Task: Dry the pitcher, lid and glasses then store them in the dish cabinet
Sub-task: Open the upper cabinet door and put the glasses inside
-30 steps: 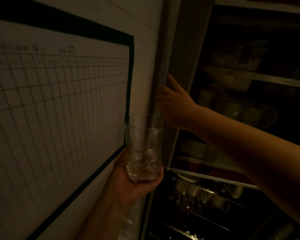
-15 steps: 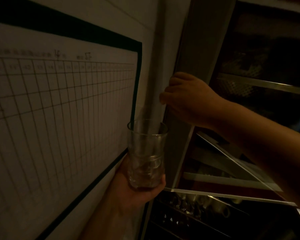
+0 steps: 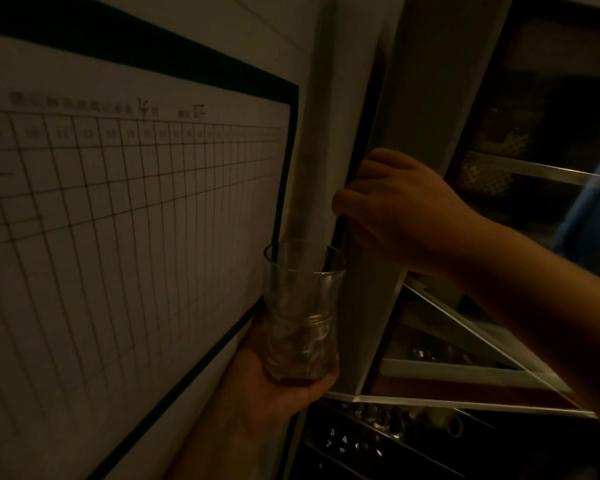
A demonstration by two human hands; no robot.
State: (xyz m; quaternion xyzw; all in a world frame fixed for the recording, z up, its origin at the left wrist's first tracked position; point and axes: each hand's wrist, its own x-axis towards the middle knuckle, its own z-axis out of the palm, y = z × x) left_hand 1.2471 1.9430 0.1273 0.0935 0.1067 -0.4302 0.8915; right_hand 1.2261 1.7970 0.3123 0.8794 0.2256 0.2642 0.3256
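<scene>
My left hand (image 3: 278, 386) grips a clear drinking glass (image 3: 302, 306) upright from below, just left of the dish cabinet. The cabinet door (image 3: 406, 133) is a tall pale panel with a glass pane, swung partly out. My right hand (image 3: 399, 206) has its fingers curled round the door's left edge at mid height. Inside the dark cabinet, a lower rack (image 3: 378, 431) carries several cups and glasses. The pitcher and lid are not in view.
A large white grid chart (image 3: 118, 237) with a dark border hangs on the wall at left. Cabinet shelves (image 3: 527, 168) at upper right hold dim patterned dishes. A glass shelf edge (image 3: 465, 403) juts out below my right forearm.
My right hand has closed round the door's edge and drawn the door further out. The glass in my left hand has stayed about where it was.
</scene>
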